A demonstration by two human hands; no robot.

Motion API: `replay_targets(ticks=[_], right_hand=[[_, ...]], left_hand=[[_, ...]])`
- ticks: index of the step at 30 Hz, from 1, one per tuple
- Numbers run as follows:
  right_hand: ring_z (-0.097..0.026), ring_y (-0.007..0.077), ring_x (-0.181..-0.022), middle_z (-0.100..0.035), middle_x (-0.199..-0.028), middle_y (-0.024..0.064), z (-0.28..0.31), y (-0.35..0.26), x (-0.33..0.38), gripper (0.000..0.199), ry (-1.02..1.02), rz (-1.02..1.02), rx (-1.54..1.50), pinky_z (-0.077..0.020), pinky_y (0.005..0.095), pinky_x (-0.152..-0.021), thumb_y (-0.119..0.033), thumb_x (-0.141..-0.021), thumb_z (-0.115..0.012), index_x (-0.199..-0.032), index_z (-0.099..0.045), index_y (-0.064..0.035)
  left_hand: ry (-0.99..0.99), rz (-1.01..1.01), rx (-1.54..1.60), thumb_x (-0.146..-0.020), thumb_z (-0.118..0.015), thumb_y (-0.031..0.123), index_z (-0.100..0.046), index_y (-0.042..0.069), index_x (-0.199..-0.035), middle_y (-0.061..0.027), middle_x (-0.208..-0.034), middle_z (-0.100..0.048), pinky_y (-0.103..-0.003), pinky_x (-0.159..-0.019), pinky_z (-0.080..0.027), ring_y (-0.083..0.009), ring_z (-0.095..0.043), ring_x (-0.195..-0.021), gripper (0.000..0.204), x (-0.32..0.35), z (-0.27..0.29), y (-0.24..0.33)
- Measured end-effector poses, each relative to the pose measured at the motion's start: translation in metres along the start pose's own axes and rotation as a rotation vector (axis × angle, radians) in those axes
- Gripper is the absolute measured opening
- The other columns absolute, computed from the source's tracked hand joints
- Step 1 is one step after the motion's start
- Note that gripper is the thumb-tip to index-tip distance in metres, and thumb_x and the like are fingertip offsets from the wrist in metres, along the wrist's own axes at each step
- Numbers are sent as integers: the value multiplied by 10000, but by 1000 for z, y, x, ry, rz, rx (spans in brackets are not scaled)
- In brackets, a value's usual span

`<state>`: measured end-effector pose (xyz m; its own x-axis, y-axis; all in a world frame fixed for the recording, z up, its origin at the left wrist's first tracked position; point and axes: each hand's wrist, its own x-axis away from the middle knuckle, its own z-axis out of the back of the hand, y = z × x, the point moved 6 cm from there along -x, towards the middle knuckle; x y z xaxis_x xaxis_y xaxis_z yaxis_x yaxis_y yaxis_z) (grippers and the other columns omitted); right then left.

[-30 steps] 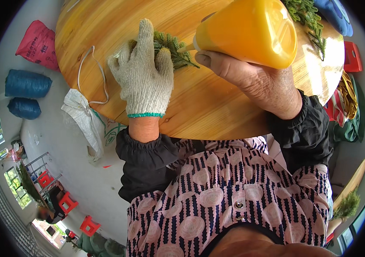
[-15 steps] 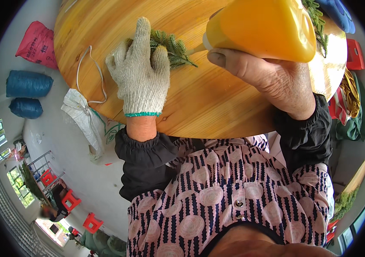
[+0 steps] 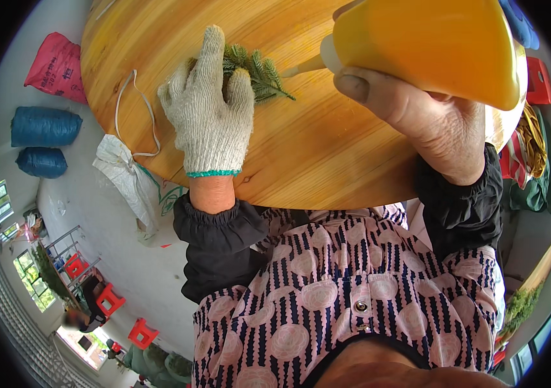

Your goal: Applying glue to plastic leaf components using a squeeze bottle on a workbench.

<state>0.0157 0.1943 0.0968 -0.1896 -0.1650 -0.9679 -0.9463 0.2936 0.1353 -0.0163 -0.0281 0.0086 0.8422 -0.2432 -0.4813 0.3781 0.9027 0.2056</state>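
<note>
My left hand (image 3: 209, 113), in a knitted white work glove, lies over a green needle-leaf sprig (image 3: 264, 76) on the wooden table. The index finger stretches away from me and the thumb rests against the sprig; the other fingers are curled and partly hidden. My bare right hand (image 3: 421, 119) grips a yellow squeeze bottle (image 3: 437, 48) tipped on its side. Its tapered nozzle (image 3: 304, 66) points left, the tip close to the sprig's right end. Whether tip and sprig touch I cannot tell.
The round wooden table (image 3: 327, 158) curves in front of me. A white cord loop (image 3: 152, 126) and a white sack (image 3: 123, 184) hang at its left edge. Blue bundles (image 3: 46, 126) and a pink sack (image 3: 55, 68) lie left. Red stools (image 3: 108, 299) and a person stand lower left.
My right hand and the bottle have shifted to the right, with the bottle's base lower. The bottle now hides the greenery at the far right. My left hand stays nearly still on the sprig.
</note>
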Motion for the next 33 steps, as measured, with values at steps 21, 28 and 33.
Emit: replay_targets(ticks=[21, 28, 33], right_hand=[[-657, 247, -1127, -688, -1206, 126, -2, 7, 1, 569, -633, -1119, 166, -534, 363, -953, -82, -765, -908, -1269, -653, -14], [-672, 266, -1073, -693, -1179, 114, 18, 8, 5, 581, -604, -1205, -75, -532, 378, -950, -117, -747, -925, -1253, -654, -23], [-669, 200, -990, -700, -1081, 95, 22, 13, 4, 449, -618, -1122, -39, -538, 337, -866, -128, -788, -878, -1162, -668, 2]], left_hand=[[9, 19, 14, -834, -794, 451, -605, 130, -1438, -134, -1061, -716, -529, -1000, -394, -342, -609, -1090, 710, -1, -2, -2], [34, 13, 54, -830, -797, 445, -618, 129, -1422, -123, -1063, -722, -530, -1002, -393, -334, -613, -1091, 694, -2, 1, 0], [-63, 96, 140, -807, -801, 354, -618, 72, -1401, -113, -1075, -724, -507, -957, -403, -344, -624, -1074, 682, -5, 1, -1]])
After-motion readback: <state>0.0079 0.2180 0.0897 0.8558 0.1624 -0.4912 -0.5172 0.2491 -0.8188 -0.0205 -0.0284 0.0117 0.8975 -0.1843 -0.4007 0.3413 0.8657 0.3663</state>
